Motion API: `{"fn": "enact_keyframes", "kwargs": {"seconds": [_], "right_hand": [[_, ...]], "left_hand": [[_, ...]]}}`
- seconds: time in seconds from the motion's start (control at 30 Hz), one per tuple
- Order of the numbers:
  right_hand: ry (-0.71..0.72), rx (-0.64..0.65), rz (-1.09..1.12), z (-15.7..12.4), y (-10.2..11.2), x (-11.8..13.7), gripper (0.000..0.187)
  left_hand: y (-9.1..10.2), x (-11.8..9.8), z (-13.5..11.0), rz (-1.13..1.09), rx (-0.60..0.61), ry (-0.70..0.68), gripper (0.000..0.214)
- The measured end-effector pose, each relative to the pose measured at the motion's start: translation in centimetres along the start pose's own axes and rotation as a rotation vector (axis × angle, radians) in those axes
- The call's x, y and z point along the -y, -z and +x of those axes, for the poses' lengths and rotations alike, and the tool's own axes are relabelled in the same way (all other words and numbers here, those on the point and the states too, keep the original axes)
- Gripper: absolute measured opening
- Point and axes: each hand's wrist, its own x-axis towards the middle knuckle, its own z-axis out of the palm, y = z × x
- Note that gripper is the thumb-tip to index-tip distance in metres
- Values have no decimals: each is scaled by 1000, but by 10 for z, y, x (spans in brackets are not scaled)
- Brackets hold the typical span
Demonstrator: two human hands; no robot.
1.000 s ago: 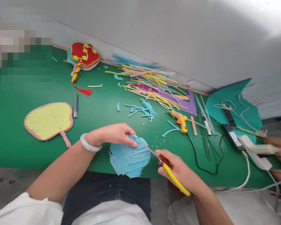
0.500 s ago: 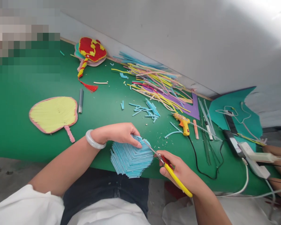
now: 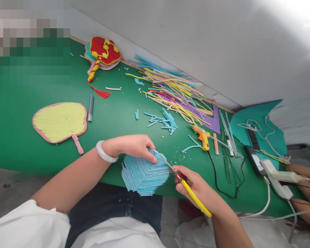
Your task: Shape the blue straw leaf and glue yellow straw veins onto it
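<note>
My left hand grips the upper edge of a blue fan-shaped panel, made of pipe cleaner strips laid in slanting rows. The thumb lies on its face, and the other fingers are mostly hidden behind it. In my right hand is a pair of scissors with a yellow handle. Their blades reach to the panel's upper right edge, close to my left thumb. How far apart the blades are is hard to see. The panel is held over the table's front edge, above my lap.
Cut blue pieces and a pile of coloured pipe cleaners lie beyond my hands. A yellow glue gun with a black cord is at right, near a power strip. Leftward are a yellow fan and a red fan. Another person's arms show at far right.
The view has shifted slightly. Both hands keep nearly the same hold, with the scissor blades still at the panel's upper right edge.
</note>
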Motion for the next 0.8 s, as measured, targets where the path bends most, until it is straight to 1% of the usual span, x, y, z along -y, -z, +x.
{"fn": "enact_keyframes", "kwargs": {"seconds": [0.2,0.3,0.43,0.6,0.7,0.8], "right_hand": [[-11,-18,-38,1,-1,1,36],[-20,-17,-22,1,-1,0,35],[-15,-38,26,1,1,-5,36],[-16,-87,63,0,5,-15,40],[-64,-136,105,0,6,-22,45],[-100,-185,131,0,7,-26,47]], "left_hand": [[-1,1,0,-28,-6,-3,31],[0,3,0,-3,-14,-14,32],[4,7,1,-38,-89,-41,44],[7,15,3,-125,-169,-21,55],[8,18,4,-136,-145,-13,51],[7,22,7,-112,-65,3,45]]}}
